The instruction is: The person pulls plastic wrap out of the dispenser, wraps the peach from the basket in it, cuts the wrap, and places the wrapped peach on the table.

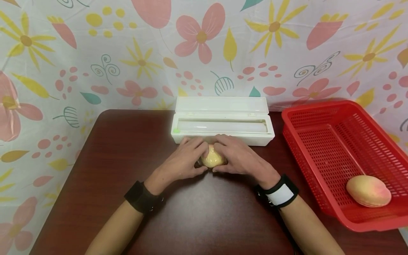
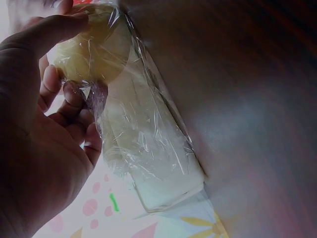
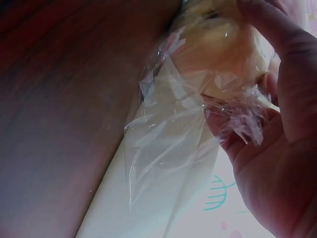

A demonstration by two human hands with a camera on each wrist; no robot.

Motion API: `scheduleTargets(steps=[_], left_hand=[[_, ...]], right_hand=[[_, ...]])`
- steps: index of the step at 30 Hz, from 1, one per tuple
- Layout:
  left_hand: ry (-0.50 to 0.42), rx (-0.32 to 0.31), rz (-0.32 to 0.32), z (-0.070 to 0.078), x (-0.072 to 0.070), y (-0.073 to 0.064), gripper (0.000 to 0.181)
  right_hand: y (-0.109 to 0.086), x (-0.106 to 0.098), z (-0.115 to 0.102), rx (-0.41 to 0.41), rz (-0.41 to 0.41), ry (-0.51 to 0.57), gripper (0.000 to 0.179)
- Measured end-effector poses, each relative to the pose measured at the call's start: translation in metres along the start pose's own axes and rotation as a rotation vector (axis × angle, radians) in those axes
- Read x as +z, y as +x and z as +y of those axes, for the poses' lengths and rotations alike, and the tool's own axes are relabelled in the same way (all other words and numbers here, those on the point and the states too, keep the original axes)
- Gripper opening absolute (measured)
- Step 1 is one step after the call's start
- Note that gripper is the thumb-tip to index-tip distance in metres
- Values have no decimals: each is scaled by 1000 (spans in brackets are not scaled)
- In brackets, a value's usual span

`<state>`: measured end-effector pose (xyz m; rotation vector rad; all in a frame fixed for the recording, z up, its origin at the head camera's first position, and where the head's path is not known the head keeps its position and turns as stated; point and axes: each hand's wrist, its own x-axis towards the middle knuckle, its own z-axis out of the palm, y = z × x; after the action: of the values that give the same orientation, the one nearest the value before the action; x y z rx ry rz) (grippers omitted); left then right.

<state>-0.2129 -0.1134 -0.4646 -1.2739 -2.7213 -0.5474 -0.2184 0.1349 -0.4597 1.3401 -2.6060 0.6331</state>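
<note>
In the head view a yellow peach with a glossy layer of cling film sits between both hands, just in front of the white wrap box. My left hand grips its left side with curled fingers and thumb, and my right hand grips the right side the same way. The left wrist view shows loose cling film trailing from the peach beside the left fingers. Crumpled film bunches at the right fingers in the right wrist view, next to the peach.
The white cling film box lies across the table's back with its lid up and a film roll inside. At the right stands a red basket holding another peach. A flower-patterned cloth hangs behind the brown table.
</note>
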Motion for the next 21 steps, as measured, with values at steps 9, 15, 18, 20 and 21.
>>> scheduleTargets(steps=[9,15,18,20,21], left_hand=[[-2,-11,-2,1,-1,-1,50],[5,-21,-8,1,-1,0,50],[8,-22,-10,1,-1,0,50],[9,-24,-11,0,-1,0,50],[10,-24,-10,0,-1,0,50]], right_hand=[[0,3,1,17,-6,-46,51],[-1,7,2,5,16,-35,52],[0,8,2,3,20,-15,52],[1,9,2,6,23,-7,53],[1,9,2,6,26,-6,53]])
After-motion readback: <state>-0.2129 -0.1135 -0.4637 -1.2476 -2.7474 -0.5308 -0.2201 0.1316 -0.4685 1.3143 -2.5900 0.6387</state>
